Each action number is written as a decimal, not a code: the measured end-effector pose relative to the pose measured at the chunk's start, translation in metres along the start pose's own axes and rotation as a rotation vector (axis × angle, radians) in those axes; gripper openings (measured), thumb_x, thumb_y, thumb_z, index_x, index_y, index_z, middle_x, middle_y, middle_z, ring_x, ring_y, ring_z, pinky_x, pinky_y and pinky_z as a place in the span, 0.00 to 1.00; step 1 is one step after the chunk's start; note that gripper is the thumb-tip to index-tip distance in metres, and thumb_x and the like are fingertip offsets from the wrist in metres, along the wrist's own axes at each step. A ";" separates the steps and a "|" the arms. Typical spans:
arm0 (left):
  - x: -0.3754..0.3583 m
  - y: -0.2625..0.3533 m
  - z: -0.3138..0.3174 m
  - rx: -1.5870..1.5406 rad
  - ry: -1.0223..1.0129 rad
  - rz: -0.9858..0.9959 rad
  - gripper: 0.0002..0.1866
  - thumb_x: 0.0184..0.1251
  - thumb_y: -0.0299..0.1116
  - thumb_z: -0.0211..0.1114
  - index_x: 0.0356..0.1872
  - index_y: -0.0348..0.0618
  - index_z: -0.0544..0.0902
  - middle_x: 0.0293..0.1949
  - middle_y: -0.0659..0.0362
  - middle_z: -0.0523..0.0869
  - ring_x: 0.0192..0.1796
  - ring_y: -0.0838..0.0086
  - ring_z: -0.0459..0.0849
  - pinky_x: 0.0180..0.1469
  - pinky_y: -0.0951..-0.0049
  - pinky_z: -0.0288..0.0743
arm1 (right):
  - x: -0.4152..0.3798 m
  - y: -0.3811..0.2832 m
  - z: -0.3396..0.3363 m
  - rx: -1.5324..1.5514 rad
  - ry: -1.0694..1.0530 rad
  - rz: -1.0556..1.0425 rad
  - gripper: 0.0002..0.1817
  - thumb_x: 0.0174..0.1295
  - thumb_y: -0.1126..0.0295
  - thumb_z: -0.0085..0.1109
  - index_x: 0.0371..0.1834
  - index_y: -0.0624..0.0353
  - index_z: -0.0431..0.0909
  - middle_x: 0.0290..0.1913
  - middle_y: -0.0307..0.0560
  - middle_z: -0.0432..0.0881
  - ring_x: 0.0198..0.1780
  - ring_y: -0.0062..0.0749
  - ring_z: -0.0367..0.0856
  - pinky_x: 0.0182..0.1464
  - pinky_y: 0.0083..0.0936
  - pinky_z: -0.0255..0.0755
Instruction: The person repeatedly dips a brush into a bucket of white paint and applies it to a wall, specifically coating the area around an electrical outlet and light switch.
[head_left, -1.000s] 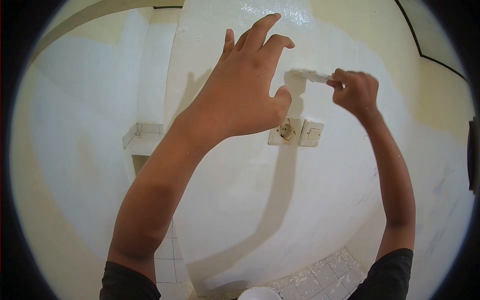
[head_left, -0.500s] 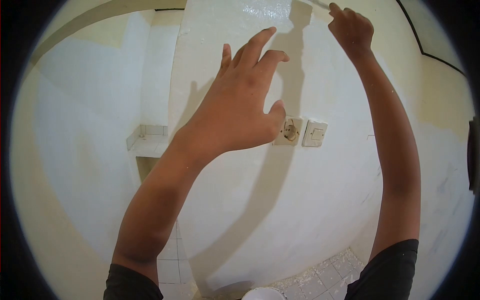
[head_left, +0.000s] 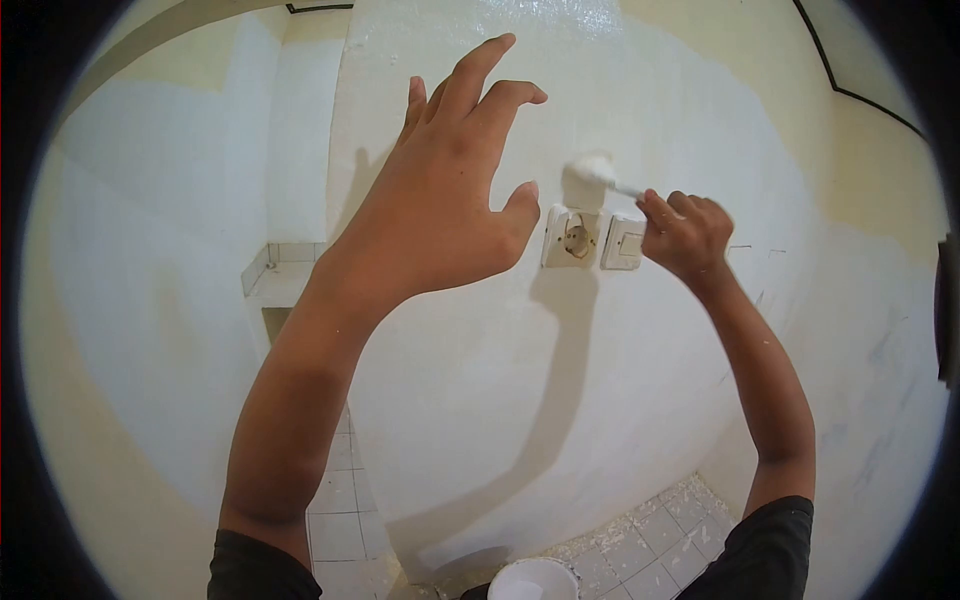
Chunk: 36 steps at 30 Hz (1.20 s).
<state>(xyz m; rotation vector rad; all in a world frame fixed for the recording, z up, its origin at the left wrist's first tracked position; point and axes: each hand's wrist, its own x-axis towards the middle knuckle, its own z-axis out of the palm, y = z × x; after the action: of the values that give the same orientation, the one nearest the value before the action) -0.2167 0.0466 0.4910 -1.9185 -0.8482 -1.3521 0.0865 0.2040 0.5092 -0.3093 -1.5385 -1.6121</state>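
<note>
My right hand (head_left: pixel 685 235) is closed around the pale handle of a paintbrush (head_left: pixel 594 169). The brush's white head is at the wall just above a worn power socket (head_left: pixel 572 239); whether it touches cannot be made out. Beside the socket is a light switch (head_left: pixel 622 243), partly behind my right hand. My left hand (head_left: pixel 450 190) is raised before the wall, left of the socket, with fingers spread and nothing in it. Wet-looking white paint shines on the wall (head_left: pixel 545 18) at the top.
A white bucket (head_left: pixel 534 580) stands on the floor at the bottom, near paint-spattered tiles (head_left: pixel 640 545). To the left, a tiled ledge (head_left: pixel 285 285) sits in a recess beyond the wall's edge. Yellowish patches border the white areas.
My right hand has come down from the top of the wall to the level of the switch, bringing the brush into view. My left hand stays spread, slightly further left and higher in view.
</note>
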 end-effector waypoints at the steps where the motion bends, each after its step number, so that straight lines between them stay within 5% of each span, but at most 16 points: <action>1: -0.001 0.000 0.000 -0.014 -0.018 -0.015 0.31 0.64 0.26 0.66 0.70 0.50 0.72 0.84 0.55 0.56 0.84 0.51 0.60 0.87 0.40 0.38 | 0.007 0.005 -0.015 0.120 -0.054 -0.018 0.07 0.48 0.73 0.78 0.28 0.50 0.88 0.17 0.37 0.78 0.16 0.31 0.74 0.20 0.29 0.64; 3: 0.000 0.001 -0.001 -0.039 -0.046 -0.047 0.31 0.65 0.27 0.66 0.70 0.51 0.72 0.84 0.56 0.56 0.84 0.51 0.59 0.87 0.40 0.38 | 0.032 0.021 -0.028 0.181 -0.314 0.052 0.08 0.47 0.77 0.73 0.24 0.48 0.85 0.19 0.37 0.82 0.20 0.37 0.79 0.25 0.34 0.69; 7: 0.003 0.002 0.003 -0.002 -0.011 -0.007 0.31 0.65 0.27 0.66 0.71 0.51 0.72 0.84 0.57 0.56 0.85 0.52 0.57 0.87 0.40 0.38 | 0.095 0.064 0.004 0.084 -0.432 0.092 0.04 0.49 0.72 0.68 0.25 0.48 0.83 0.23 0.42 0.84 0.31 0.46 0.85 0.37 0.42 0.77; 11: 0.002 0.007 0.004 -0.035 -0.028 -0.012 0.31 0.65 0.27 0.66 0.71 0.50 0.72 0.84 0.56 0.56 0.86 0.52 0.57 0.87 0.40 0.37 | 0.159 0.098 0.022 -0.049 -0.254 0.078 0.07 0.50 0.75 0.65 0.27 0.46 0.85 0.27 0.41 0.88 0.33 0.44 0.86 0.38 0.43 0.78; 12: 0.001 0.008 0.005 -0.040 -0.033 -0.013 0.31 0.65 0.27 0.66 0.71 0.50 0.72 0.84 0.56 0.56 0.86 0.52 0.56 0.87 0.39 0.37 | 0.169 0.107 0.024 -0.129 -0.368 0.132 0.06 0.53 0.73 0.65 0.31 0.45 0.86 0.28 0.41 0.88 0.31 0.45 0.87 0.35 0.42 0.79; 16: -0.002 0.006 0.005 -0.040 -0.054 -0.008 0.31 0.65 0.27 0.66 0.71 0.50 0.72 0.85 0.54 0.56 0.86 0.50 0.56 0.87 0.38 0.37 | 0.167 0.095 0.038 -0.354 0.018 0.052 0.09 0.51 0.75 0.70 0.19 0.53 0.80 0.16 0.38 0.81 0.15 0.28 0.74 0.23 0.31 0.67; 19: -0.003 0.003 0.004 -0.026 -0.050 -0.004 0.32 0.65 0.27 0.66 0.71 0.50 0.71 0.85 0.54 0.55 0.86 0.50 0.55 0.87 0.38 0.37 | 0.132 0.070 0.047 -0.331 -0.056 0.124 0.05 0.56 0.70 0.65 0.35 0.44 0.86 0.26 0.42 0.87 0.26 0.44 0.87 0.28 0.39 0.79; 20: -0.003 0.003 0.004 -0.024 -0.046 -0.001 0.32 0.65 0.27 0.66 0.71 0.50 0.71 0.85 0.54 0.55 0.86 0.50 0.55 0.87 0.38 0.37 | 0.115 0.061 0.052 -0.386 0.025 0.016 0.08 0.56 0.70 0.65 0.37 0.44 0.86 0.23 0.40 0.83 0.21 0.38 0.85 0.23 0.34 0.76; 24: -0.010 0.003 0.000 -0.028 -0.042 0.000 0.32 0.65 0.26 0.66 0.72 0.51 0.71 0.85 0.54 0.55 0.86 0.51 0.54 0.87 0.39 0.37 | 0.063 0.014 0.034 -0.322 0.082 -0.017 0.08 0.58 0.73 0.64 0.24 0.46 0.78 0.16 0.35 0.73 0.14 0.30 0.74 0.20 0.29 0.67; 29: -0.022 0.000 -0.007 -0.040 -0.074 -0.019 0.32 0.64 0.26 0.66 0.72 0.51 0.71 0.86 0.55 0.54 0.87 0.51 0.53 0.87 0.40 0.37 | 0.008 -0.025 -0.014 -0.119 -0.146 -0.116 0.05 0.50 0.73 0.67 0.25 0.46 0.83 0.15 0.38 0.74 0.16 0.31 0.74 0.20 0.30 0.64; 36: -0.026 -0.002 -0.012 -0.063 -0.073 -0.043 0.33 0.64 0.26 0.66 0.72 0.52 0.72 0.86 0.55 0.54 0.87 0.51 0.53 0.86 0.39 0.35 | 0.088 0.009 -0.021 0.044 -0.446 -0.008 0.05 0.47 0.71 0.70 0.27 0.48 0.85 0.21 0.44 0.83 0.25 0.44 0.84 0.29 0.41 0.72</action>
<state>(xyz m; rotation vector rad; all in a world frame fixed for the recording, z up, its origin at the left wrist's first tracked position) -0.2317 0.0343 0.4698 -2.0197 -0.8959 -1.3561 0.0482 0.1510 0.5717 -0.6740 -1.9033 -1.5822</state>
